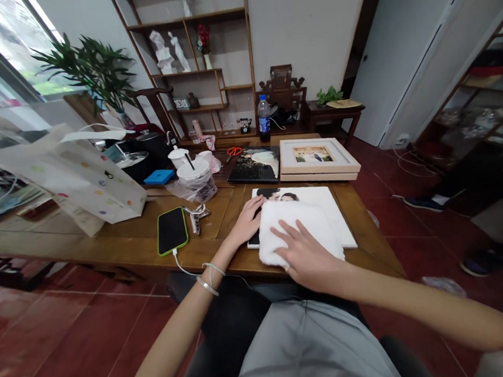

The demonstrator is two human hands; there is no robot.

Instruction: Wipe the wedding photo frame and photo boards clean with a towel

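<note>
A white cloth [320, 223] lies spread over the lower part of a white photo panel [322, 195] near the table's front edge. My right hand [308, 254] rests flat on the cloth with its fingers spread. My left hand [248, 218] is at the panel's left edge, fingers stretched out and touching it beside the cloth. Two dark-haired heads of the printed picture show above the cloth, which hides much of the rest. Behind the panel are a dark photo panel [249, 165] and a pale framed picture [319, 158].
On the wooden table [222, 255], left of my hands, lie a phone [172, 230] on a white cable and a crumpled silvery wrapper [197, 216]. Farther back stand a lidded cup [194, 173], orange scissors [233, 151], a bottle [263, 119] and a paper bag [87, 173]. A person's legs appear at right.
</note>
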